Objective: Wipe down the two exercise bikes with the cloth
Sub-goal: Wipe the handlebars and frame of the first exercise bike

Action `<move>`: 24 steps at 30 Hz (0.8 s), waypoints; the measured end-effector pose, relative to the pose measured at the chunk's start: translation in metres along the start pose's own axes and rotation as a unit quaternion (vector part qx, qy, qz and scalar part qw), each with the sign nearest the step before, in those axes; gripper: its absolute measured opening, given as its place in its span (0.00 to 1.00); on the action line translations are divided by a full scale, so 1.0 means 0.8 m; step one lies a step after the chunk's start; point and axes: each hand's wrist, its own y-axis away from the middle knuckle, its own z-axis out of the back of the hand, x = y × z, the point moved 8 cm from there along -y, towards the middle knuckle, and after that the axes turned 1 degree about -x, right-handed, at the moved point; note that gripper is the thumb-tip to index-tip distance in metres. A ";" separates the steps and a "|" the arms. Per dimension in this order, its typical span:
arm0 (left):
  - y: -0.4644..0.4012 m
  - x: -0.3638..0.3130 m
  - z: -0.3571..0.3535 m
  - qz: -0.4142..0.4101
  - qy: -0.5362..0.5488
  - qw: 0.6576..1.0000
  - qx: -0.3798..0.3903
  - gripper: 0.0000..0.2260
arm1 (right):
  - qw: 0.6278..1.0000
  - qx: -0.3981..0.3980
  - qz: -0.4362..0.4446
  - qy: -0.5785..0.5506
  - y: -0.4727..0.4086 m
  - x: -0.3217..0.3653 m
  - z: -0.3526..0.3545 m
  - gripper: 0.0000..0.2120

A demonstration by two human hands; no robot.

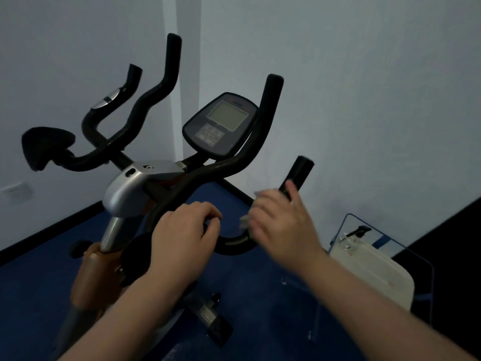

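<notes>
The near exercise bike has a black handlebar (234, 165), a console with a grey screen (221, 123) and a silver stem cover (125, 188). My left hand (182, 238) is closed around the low bend of that handlebar. My right hand (281, 225), blurred, holds a pale cloth (246, 221) wrapped on the right grip of the handlebar, whose black end (300, 170) sticks up above my fingers. A second bike's black handlebar (145, 100) and a black pad (46, 144) stand behind at left.
White walls meet in a corner behind the bikes. The floor is blue (39, 295) with a black skirting line. A clear box with blue edges (377, 261) holding a white container stands on the floor at right. The bike's foot (210, 319) lies below my arms.
</notes>
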 end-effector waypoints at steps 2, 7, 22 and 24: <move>0.000 0.001 0.001 0.003 0.008 1.000 -0.008 0.06 | 0.999 -0.046 0.005 0.004 -0.009 -0.042 0.017 0.11; 0.001 0.004 0.002 0.009 0.023 0.999 -0.020 0.06 | 0.998 -0.046 0.011 -0.043 0.015 -0.023 -0.012 0.15; 0.009 0.007 0.016 0.041 0.080 0.993 -0.078 0.07 | 0.961 -0.156 -0.147 -0.175 0.043 0.026 -0.014 0.14; 0.015 0.012 0.018 0.054 0.084 0.991 -0.087 0.07 | 0.974 -0.140 -0.094 -0.153 0.051 0.051 -0.014 0.12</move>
